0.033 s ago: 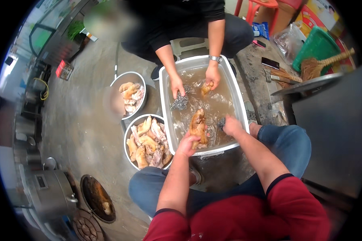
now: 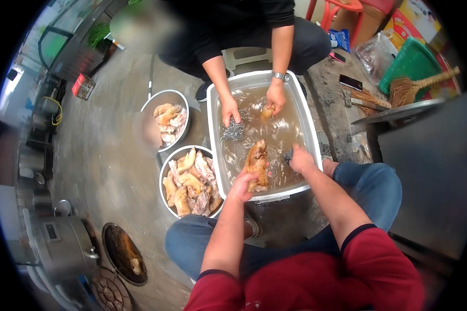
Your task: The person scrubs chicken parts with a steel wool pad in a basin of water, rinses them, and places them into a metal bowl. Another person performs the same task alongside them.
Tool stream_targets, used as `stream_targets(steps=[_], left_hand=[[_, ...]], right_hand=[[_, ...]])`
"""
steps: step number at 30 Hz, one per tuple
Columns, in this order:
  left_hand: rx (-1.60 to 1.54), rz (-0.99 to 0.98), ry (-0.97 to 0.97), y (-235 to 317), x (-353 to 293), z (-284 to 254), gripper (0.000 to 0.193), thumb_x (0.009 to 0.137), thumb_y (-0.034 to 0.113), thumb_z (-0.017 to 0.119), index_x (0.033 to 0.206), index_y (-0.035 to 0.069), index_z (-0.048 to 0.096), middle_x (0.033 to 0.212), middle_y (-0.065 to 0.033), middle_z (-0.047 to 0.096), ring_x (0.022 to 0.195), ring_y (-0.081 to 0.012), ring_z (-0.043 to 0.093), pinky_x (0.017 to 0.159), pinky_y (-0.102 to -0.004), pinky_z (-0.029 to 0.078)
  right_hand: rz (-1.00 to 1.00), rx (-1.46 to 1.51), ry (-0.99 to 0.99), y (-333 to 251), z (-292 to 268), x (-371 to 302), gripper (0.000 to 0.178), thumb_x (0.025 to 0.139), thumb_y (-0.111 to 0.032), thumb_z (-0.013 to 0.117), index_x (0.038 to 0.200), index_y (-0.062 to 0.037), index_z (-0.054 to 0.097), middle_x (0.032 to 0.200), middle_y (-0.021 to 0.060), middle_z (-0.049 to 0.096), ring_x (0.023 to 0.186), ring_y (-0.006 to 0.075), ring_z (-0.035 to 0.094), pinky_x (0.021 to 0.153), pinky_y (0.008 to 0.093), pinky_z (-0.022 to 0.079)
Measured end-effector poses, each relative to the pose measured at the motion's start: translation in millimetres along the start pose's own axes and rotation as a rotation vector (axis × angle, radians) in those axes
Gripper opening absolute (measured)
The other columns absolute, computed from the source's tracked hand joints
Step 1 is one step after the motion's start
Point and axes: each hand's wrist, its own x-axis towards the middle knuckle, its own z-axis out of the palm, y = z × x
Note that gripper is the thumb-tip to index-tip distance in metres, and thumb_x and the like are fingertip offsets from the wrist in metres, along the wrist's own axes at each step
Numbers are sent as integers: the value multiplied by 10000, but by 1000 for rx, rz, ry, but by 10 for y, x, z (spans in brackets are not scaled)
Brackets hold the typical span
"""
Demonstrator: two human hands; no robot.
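Observation:
My left hand point(image 2: 242, 186) is closed around the lower end of a browned pig's trotter point(image 2: 256, 159), holding it tilted up over murky water in a large white tub point(image 2: 213, 136). On the tub's right side, my right hand point(image 2: 301, 159) grips a dark steel wool scourer point(image 2: 288, 156), just right of the trotter and apart from it. Opposite me a person crouches. That person's hand on the picture's left point(image 2: 230, 110) holds a grey steel wool scourer point(image 2: 233, 131); the other hand point(image 2: 276, 98) grips a yellowish piece point(image 2: 267, 111), probably another trotter, partly under water.
Two round metal basins hold trotters: a nearer basin point(image 2: 161, 179) left of the tub and a farther basin point(image 2: 187, 111). A round floor opening point(image 2: 120, 249) lies lower left beside a steel pot point(image 2: 70, 243). At right are a phone point(image 2: 351, 82), a straw brush point(image 2: 402, 90) and a metal panel point(image 2: 425, 160).

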Motion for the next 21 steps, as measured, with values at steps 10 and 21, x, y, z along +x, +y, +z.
stream_targets(steps=[10, 21], left_hand=[[-327, -52, 238, -91, 146, -290, 765, 972, 689, 304, 1362, 50, 462, 1126, -136, 606, 1003, -299, 639, 832, -450, 538], [-477, -33, 478, -302, 335, -56, 610, 1025, 545, 339, 1372, 60, 472, 1271, -115, 590, 1128, -273, 609, 931, -464, 509]], right_hand=[[-218, 491, -155, -181, 659, 182, 535, 817, -151, 740, 1307, -68, 542, 1094, 180, 676, 1026, 282, 651, 936, 408, 504], [-256, 353, 276, -1494, -50, -532, 529, 828, -328, 707, 1266, -79, 548, 1141, 204, 652, 1046, 410, 626, 885, 481, 508]])
